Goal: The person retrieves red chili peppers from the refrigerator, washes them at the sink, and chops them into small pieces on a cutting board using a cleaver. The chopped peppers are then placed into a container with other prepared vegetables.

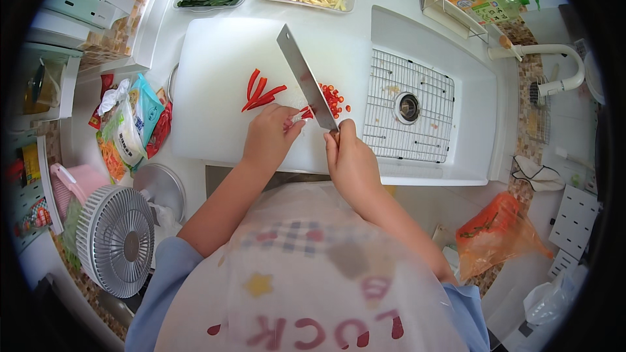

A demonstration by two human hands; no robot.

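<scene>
My right hand is closed round the handle of a cleaver, whose broad blade stands over a white cutting board. Against the blade's left side, my left hand pinches red chili pieces between its fingertips. Chopped red chili rings lie to the right of the blade. Several whole or long red chilies rest on the board above my left hand. Beyond the board are a clear tray of pale yellow strips and another tray with cut green leaves and peeled garlic cloves.
Right of the board is a white sink with a wire rack and a faucet. Food packages and a grey fan stand at left. Soap bottles sit in a holder behind the sink.
</scene>
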